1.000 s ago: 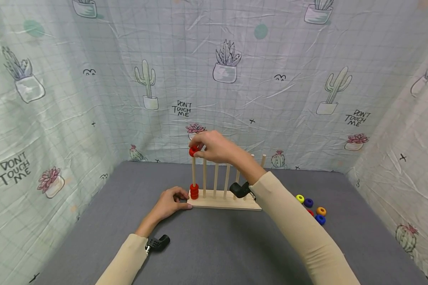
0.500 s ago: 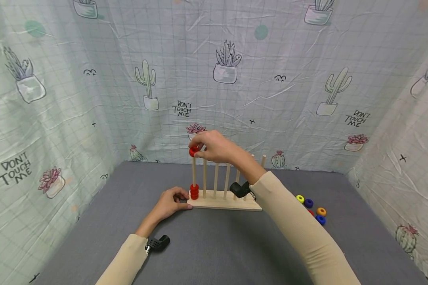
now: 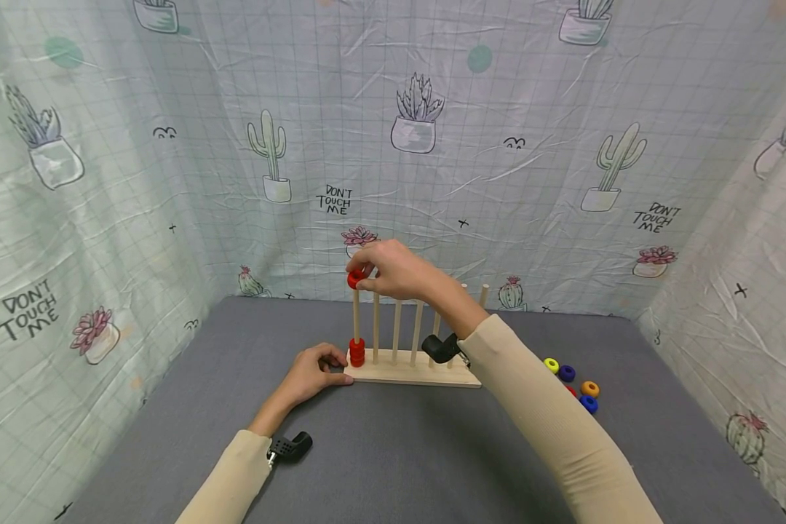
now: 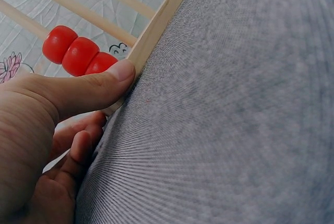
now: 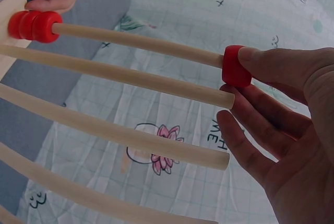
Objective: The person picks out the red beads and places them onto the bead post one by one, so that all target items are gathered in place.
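Observation:
A wooden peg rack (image 3: 413, 375) with several upright pegs stands on the grey table. Three red beads (image 4: 81, 56) are stacked at the foot of its leftmost peg (image 5: 141, 42). At the top of that same peg, my right hand (image 3: 396, 269) pinches another red bead (image 5: 236, 66) between thumb and fingers; the peg's tip is at or inside the bead. My left hand (image 3: 311, 375) grips the left end of the base, thumb (image 4: 117, 75) on its front edge and fingers curled behind it.
To the right of the rack lie loose beads: yellow (image 3: 551, 365), purple (image 3: 566, 373), orange (image 3: 589, 388) and blue (image 3: 588, 404), plus a red one partly hidden by my right sleeve. A cactus-print curtain (image 3: 367, 167) hangs behind and on both sides.

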Available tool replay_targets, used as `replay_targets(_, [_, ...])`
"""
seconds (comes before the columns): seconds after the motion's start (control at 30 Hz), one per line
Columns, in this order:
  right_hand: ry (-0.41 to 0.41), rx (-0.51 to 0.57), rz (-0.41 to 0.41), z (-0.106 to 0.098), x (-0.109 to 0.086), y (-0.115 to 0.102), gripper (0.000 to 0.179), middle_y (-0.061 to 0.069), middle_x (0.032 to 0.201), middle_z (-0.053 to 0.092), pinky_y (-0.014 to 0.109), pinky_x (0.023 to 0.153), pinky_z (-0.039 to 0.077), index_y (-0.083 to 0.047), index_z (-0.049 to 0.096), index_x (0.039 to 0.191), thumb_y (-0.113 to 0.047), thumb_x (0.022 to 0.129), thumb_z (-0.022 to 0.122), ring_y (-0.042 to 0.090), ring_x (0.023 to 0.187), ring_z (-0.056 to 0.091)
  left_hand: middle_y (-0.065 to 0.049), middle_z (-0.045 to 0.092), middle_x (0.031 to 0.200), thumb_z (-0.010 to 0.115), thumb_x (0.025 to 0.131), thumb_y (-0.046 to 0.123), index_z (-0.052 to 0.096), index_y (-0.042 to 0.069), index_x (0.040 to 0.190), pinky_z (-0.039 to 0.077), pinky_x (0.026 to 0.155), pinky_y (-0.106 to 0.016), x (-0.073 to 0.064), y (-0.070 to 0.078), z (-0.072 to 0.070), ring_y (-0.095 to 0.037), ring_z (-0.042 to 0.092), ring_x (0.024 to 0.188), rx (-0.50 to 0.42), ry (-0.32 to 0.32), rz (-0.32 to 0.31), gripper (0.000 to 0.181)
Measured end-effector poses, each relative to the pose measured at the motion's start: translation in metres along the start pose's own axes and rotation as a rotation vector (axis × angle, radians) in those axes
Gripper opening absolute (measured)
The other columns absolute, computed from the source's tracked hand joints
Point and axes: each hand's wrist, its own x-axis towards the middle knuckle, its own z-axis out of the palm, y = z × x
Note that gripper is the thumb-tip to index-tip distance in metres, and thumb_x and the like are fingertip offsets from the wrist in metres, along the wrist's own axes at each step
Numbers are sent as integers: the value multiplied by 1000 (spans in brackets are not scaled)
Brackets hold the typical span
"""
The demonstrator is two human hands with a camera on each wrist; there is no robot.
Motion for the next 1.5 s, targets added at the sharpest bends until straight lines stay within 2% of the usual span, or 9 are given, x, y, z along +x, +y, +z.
replay_targets(0.6, [-11, 5, 29, 0, 0, -2, 27, 7, 119, 74, 30, 86, 57, -7, 71, 126, -13, 99, 69, 21, 108, 71, -2, 70, 94, 95, 73, 24, 74, 16, 94, 46, 69, -21, 0, -1, -1, -12, 58, 79, 2, -5, 3, 30])
replay_targets(1.0, [-9, -6, 27, 1, 0, 0, 24, 6, 116, 75, 30, 84, 57, -8, 72, 123, -13, 99, 70, 20, 105, 71, -2, 70, 94, 95, 72, 24, 75, 17, 93, 46, 69, -21, 0, -3, 0, -12, 58, 79, 5, -1, 2, 31])
replay_targets(1.5, [-11, 18, 34, -1, -6, 0, 27, 10, 124, 73, 31, 90, 58, -7, 70, 127, -13, 100, 67, 20, 108, 72, -2, 70, 95, 96, 71, 23, 75, 18, 93, 47, 70, -21, 0, -1, 0, -13, 59, 81, 6, -3, -12, 30])
